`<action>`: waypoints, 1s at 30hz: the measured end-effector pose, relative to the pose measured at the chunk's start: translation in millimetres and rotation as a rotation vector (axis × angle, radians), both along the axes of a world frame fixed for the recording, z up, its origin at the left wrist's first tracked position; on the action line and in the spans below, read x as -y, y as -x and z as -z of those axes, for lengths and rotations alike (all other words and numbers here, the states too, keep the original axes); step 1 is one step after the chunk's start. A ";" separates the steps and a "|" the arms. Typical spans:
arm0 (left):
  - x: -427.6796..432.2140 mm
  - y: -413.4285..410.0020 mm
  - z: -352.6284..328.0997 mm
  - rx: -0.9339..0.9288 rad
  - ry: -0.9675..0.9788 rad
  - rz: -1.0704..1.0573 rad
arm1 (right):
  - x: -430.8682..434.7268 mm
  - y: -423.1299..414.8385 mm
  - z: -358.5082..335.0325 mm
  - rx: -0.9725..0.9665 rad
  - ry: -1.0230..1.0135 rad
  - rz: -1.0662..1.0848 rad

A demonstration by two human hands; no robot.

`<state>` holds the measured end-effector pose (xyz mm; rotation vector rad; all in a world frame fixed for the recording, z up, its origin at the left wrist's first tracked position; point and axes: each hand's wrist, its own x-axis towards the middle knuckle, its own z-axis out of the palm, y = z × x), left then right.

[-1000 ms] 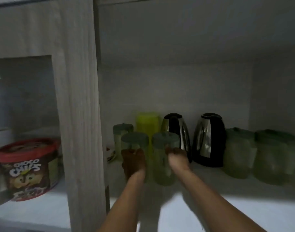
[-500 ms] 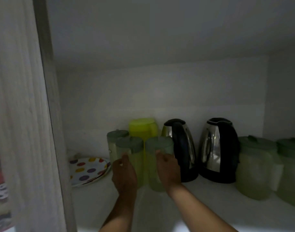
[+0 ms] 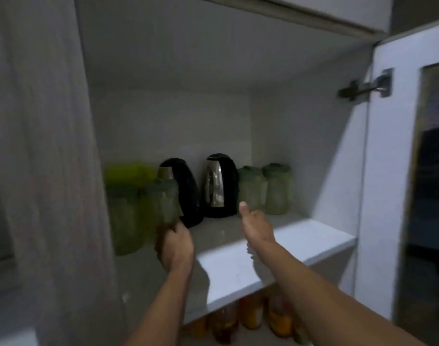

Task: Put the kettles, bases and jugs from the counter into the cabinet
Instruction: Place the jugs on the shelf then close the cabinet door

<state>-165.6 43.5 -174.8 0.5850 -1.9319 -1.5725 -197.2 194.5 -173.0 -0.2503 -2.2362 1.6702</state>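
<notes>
The cabinet point(image 3: 163, 71) fills most of the frame, and its white door point(image 3: 388, 171) stands open at the right edge. My two bare arms reach up from the bottom of the frame onto the white shelf point(image 3: 300, 243) in the middle.

Two black and silver kettles point(image 3: 213, 186) stand side by side at the center, back on the shelf. The left one is half hidden behind a jug. Just right of the kettles, two pale green jugs with green lids point(image 3: 263, 189) stand close together. At the left of the shelf more green jugs point(image 3: 128, 208) are bunched up. They look blurry, so I cannot count them. A bright yellow-green one shows behind them.

My left hand point(image 3: 176, 245) is at the bottom of the blurry jug point(image 3: 163, 203) that stands in front of the left kettle. My fingers are curled on it and grip it low down.

My right hand point(image 3: 257, 227) is in the middle of the frame, over the shelf, in front of the right kettle. Its thumb points up, the fingers are loose and apart, and it holds nothing.

Under the shelf, at the bottom of the frame, some orange jars point(image 3: 250, 318) peek out.
</notes>
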 end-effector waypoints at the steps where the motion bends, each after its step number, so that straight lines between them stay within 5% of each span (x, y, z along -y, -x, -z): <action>1: -14.7 -8.9 1.2 0.006 0.015 0.051 | -15.3 -22.6 4.6 0.014 -0.016 0.043; 17: -355.8 -239.8 -42.5 -0.077 0.081 0.998 | -327.6 -372.3 -60.2 -0.023 -0.097 1.041; 23: -455.1 -318.5 -47.6 -0.117 0.071 1.193 | -404.3 -441.8 -76.1 -0.025 -0.089 1.173; 30: -575.8 -349.8 -60.2 -0.177 0.075 1.175 | -500.6 -455.1 -101.0 -0.116 -0.075 1.038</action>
